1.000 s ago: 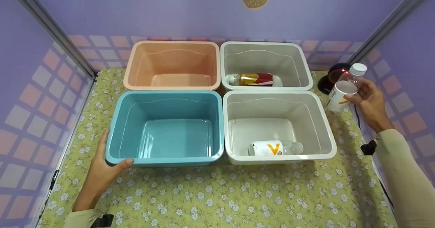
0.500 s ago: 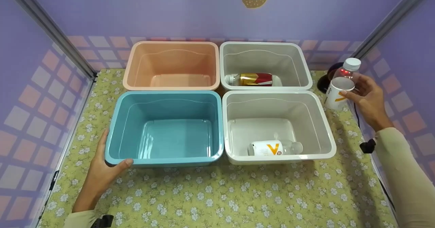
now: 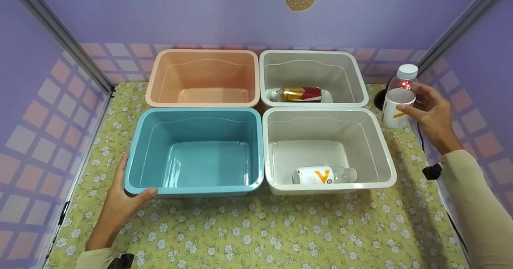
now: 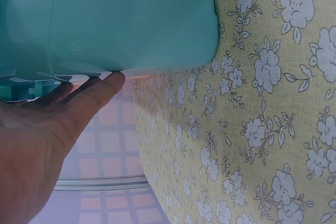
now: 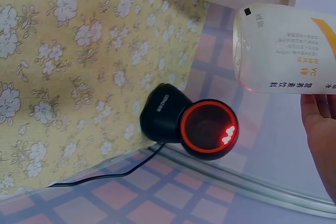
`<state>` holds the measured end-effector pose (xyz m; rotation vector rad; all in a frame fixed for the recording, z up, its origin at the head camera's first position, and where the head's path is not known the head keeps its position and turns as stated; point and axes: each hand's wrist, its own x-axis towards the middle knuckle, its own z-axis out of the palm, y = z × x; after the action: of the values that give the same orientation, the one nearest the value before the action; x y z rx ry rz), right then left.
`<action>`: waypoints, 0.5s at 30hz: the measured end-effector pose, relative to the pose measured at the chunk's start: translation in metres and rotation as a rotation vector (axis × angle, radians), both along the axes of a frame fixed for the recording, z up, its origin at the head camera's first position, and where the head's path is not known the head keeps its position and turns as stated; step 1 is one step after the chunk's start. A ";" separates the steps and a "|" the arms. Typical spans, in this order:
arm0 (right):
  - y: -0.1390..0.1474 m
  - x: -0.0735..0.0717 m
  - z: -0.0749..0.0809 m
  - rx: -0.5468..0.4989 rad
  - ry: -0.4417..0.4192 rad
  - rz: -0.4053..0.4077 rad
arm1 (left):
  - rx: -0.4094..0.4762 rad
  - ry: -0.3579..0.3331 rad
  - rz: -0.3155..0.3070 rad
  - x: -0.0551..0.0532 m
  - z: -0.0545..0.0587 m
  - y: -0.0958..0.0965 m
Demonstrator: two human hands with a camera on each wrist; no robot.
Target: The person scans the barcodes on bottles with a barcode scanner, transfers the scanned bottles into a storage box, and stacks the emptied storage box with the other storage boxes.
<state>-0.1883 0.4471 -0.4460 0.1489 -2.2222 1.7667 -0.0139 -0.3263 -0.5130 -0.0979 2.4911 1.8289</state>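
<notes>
Going left to right along the flowery bench [image 3: 240, 233], first up is the left hand [image 3: 122, 205], at the near left corner of the blue tub [image 3: 194, 190]. Its thumb sits on the near rim; the fingers [image 4: 97, 95] are pretty straight, spread from the thumb, touching the outside left wall. Behind that, toward the bench's back edge, there's a peach tub [image 3: 212, 74].

Next over, the grey tub [image 3: 312, 70] at the back has a gold-and-red bottle [image 3: 301, 94] lying on its side, cap to the left. The off-white tub [image 3: 320, 128] up front has an orange-V bottle [image 3: 314, 175] lying along its near wall, neck to the right.

Then, by the bench's back right corner, a black device [image 5: 163, 113] with a red ring and glowing red dots, plus a black cable [image 5: 113, 176]. Just in front of it is the white-labelled bottle [image 3: 394, 114], capped, roughly upright, red dots showing at its clear neck. The right hand [image 3: 435, 116] has it from the right, thumb and fingers pinching it, base clear of the bench.
</notes>
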 end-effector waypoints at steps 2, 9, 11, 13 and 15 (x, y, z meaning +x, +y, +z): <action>-0.003 0.000 0.002 0.017 0.000 0.002 | 0.014 0.003 -0.001 0.000 0.000 0.000; -0.012 -0.001 0.009 0.021 0.014 0.035 | 0.017 0.002 -0.001 0.000 0.000 0.000; -0.014 -0.001 0.010 0.037 0.020 0.037 | 0.009 0.001 -0.002 0.000 0.000 0.000; -0.016 -0.001 0.012 0.051 0.023 0.034 | -0.007 0.003 -0.006 0.000 0.000 0.000; -0.018 -0.001 0.014 0.064 0.022 0.029 | -0.019 0.007 -0.009 0.000 0.000 -0.001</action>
<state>-0.1893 0.4292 -0.4321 0.2145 -2.2734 1.7007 -0.0138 -0.3269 -0.5131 -0.0808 2.5100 1.8056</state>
